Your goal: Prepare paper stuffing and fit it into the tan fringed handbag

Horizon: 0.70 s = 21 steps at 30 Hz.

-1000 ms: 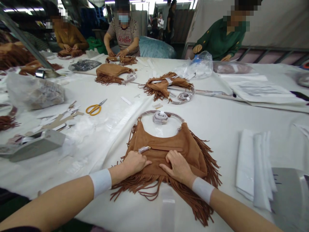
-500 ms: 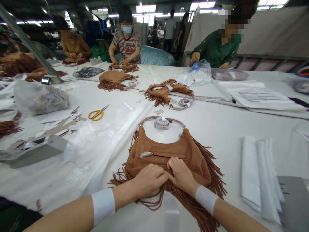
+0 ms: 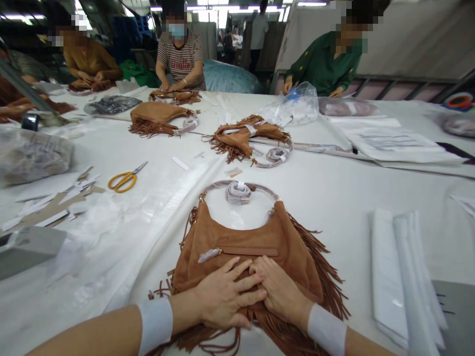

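Your left hand [image 3: 222, 296] lies spread flat over your right hand [image 3: 280, 291], both pressing the near edge of the brown bag [image 3: 245, 247] on the table [image 3: 334, 198]. You seem to be smoothing it; beyond, its wrapped handle [image 3: 239, 190] needs care next.

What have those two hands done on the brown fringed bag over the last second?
The left hand slid rightward from near the zipper pull and opened from a loose fist to spread fingers, flat on the fringed bag, now touching the right hand. The right hand stayed pressed on the bag; the bag, the scissors and other bags stayed put.
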Each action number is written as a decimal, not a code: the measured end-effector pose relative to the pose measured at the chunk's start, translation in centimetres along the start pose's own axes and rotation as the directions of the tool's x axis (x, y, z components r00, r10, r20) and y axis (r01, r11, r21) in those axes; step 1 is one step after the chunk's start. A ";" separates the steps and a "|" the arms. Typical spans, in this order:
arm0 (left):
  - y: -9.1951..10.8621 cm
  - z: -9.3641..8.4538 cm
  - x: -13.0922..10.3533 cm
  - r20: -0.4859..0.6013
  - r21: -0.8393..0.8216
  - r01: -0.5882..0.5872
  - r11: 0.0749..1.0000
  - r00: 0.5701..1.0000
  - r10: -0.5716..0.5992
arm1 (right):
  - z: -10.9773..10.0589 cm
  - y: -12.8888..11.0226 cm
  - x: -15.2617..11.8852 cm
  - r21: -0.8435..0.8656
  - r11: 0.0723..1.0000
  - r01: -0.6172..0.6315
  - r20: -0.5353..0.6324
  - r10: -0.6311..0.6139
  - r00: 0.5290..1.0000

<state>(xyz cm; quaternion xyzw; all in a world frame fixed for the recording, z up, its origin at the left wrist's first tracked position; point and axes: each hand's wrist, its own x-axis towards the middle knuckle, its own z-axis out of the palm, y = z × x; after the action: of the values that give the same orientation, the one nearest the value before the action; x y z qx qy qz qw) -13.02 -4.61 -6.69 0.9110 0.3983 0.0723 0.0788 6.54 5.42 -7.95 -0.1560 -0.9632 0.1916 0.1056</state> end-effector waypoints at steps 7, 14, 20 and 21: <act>0.8 0.2 0.2 -0.046 0.017 0.123 0.992 0.991 -0.122 | 1.5 -1.1 0.2 -0.025 0.991 -0.133 -0.279 0.121 0.953; 1.3 0.8 0.2 -0.060 0.080 0.144 0.986 0.988 -0.139 | -1.9 0.2 -2.4 -0.085 0.887 -0.454 -0.563 0.333 0.756; 1.4 0.4 0.3 -0.068 0.078 0.154 0.985 0.987 -0.149 | -9.3 8.0 -12.2 -0.069 0.449 -0.891 -0.687 0.627 0.369; 1.4 0.3 0.4 -0.064 0.072 0.154 0.985 0.987 -0.149 | -9.9 9.0 -13.3 -0.082 0.384 -0.920 -0.655 0.675 0.340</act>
<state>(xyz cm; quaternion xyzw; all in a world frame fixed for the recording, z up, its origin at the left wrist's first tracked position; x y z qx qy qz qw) -11.73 -5.29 -6.65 0.8779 0.4711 0.0773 0.0375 23.84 12.09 -4.51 -0.6865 -0.6935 -0.0559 0.2113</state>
